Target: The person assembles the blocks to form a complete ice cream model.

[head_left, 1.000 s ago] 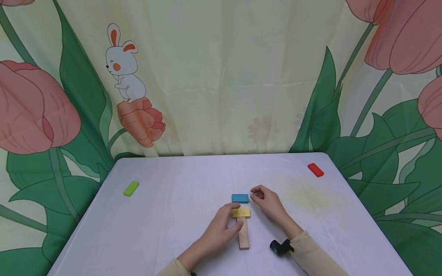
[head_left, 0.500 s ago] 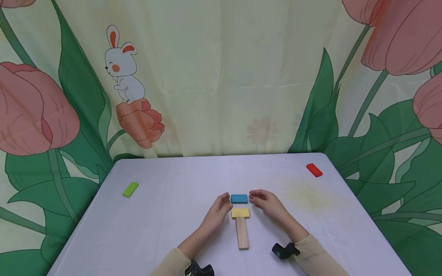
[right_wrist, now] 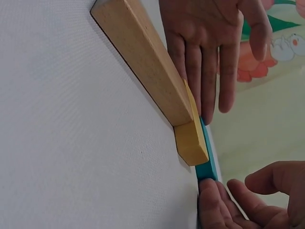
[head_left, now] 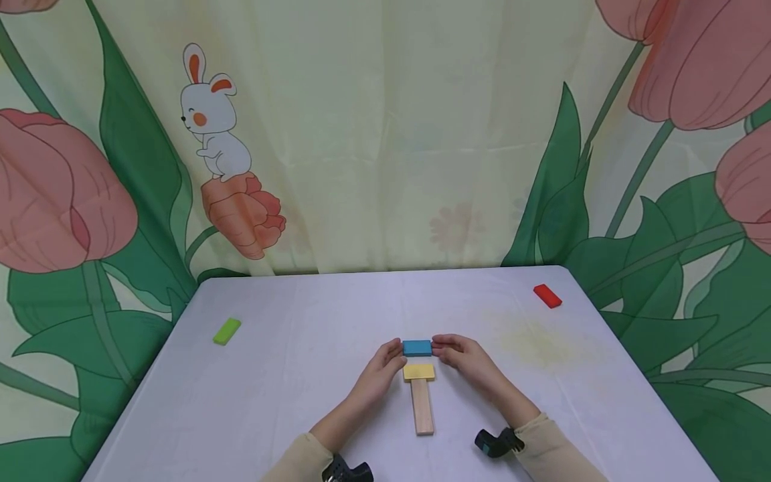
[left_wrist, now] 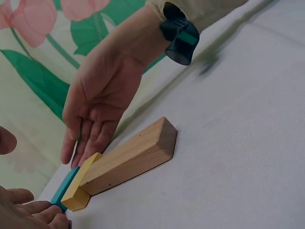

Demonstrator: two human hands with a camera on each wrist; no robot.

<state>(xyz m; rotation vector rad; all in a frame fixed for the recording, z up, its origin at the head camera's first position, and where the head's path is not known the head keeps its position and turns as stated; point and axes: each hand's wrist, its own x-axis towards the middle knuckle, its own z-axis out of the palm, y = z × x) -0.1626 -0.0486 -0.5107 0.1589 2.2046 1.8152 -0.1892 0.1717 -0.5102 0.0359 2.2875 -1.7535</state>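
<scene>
A blue block (head_left: pixel 417 348) lies flat on the white table, just beyond a yellow block (head_left: pixel 419 372). The yellow block sits crosswise at the far end of a long plain wooden block (head_left: pixel 423 407). At the blue block's left end is my left hand (head_left: pixel 376 371), its fingers fairly straight. My right hand (head_left: pixel 466 358) is at the other end, fingertips against the block. In the right wrist view, the blue block (right_wrist: pixel 207 162) is partly hidden behind the yellow one, with right fingertips touching its near end. Neither hand curls round anything.
A green block (head_left: pixel 227 331) lies toward the left of the table (head_left: pixel 313 314), and a red block (head_left: pixel 547 296) near the far right corner. A curtain (head_left: pixel 421 134) printed with tulips and a rabbit hangs behind the table.
My left hand has left the yellow block and gone up to the blue block's left end. The right hand has come slightly nearer and left, closing the gap to the blue block.
</scene>
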